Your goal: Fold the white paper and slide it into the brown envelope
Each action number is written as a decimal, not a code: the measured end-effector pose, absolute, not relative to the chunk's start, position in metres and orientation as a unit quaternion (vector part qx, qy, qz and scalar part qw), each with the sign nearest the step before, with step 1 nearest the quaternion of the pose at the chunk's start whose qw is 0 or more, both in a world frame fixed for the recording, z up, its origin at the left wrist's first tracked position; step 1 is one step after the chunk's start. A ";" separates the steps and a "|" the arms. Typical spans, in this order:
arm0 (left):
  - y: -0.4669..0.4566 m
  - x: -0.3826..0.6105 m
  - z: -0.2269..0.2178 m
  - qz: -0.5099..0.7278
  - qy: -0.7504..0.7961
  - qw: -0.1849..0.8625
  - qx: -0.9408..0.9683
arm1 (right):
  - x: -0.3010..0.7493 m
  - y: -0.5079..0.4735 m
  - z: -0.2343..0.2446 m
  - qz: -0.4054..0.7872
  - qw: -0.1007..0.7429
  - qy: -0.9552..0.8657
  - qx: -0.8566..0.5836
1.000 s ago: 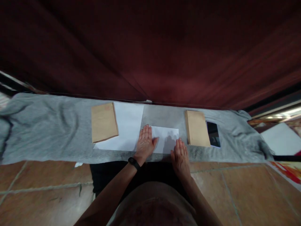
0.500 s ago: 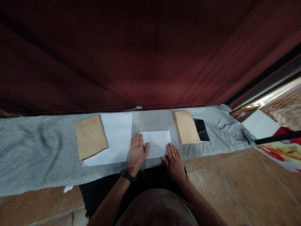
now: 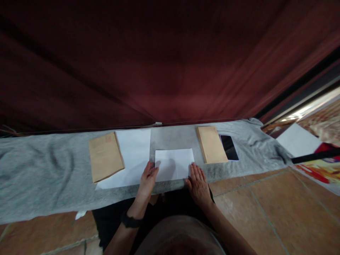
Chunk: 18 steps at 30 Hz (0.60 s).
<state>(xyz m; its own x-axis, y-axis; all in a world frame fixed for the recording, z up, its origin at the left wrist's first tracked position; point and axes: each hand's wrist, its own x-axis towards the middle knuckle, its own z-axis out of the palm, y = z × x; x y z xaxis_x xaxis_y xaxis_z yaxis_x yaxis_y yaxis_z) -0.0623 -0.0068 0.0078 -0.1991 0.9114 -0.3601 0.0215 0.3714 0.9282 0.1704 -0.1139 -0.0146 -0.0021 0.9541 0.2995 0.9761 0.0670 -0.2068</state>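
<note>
A small white sheet of paper (image 3: 174, 161), apparently folded, lies flat on the grey cloth. At its lower left corner is my left hand (image 3: 148, 177), turned on its side with the fingers loosely bent and the thumb apart, by the paper's edge; I see nothing held in it. My right hand (image 3: 198, 180) rests open and flat at the lower right corner, its fingertips on or beside the paper's edge. Left of my left hand lies larger white paper (image 3: 135, 152), partly covered by a stack of brown envelopes (image 3: 106, 156).
A second brown envelope stack (image 3: 212, 144) lies to the right, beside a dark phone (image 3: 229, 147). Grey cloth (image 3: 61, 166) covers the narrow surface. A dark red covering (image 3: 170, 78) rises behind it. A white sheet (image 3: 299, 140) and a colourful printed bag (image 3: 324, 171) are at far right.
My left hand has lifted off the small paper and moved left and toward me, to its left edge, with the fingers now bent. My right hand has stayed in place.
</note>
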 end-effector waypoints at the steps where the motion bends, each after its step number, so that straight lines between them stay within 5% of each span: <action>1: -0.005 -0.063 0.012 0.429 0.649 0.520 0.354 | 0.170 -0.114 -0.015 -0.030 0.184 -0.707 -0.682; 13: 0.001 -0.046 0.048 0.419 0.603 0.481 0.479 | 0.169 -0.111 -0.009 0.000 0.218 -0.704 -0.676; 18: 0.006 -0.045 0.104 0.483 0.579 0.296 0.586 | 0.171 -0.100 -0.007 0.046 0.294 -0.667 -0.683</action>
<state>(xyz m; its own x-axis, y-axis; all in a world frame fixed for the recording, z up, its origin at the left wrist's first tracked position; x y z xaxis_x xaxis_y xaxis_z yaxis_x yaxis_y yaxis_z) -0.0453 0.0056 0.1038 -0.1375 0.9650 0.2235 0.3929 -0.1540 0.9066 0.1705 -0.1000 -0.0068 0.1054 0.9382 0.3297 0.8846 0.0630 -0.4621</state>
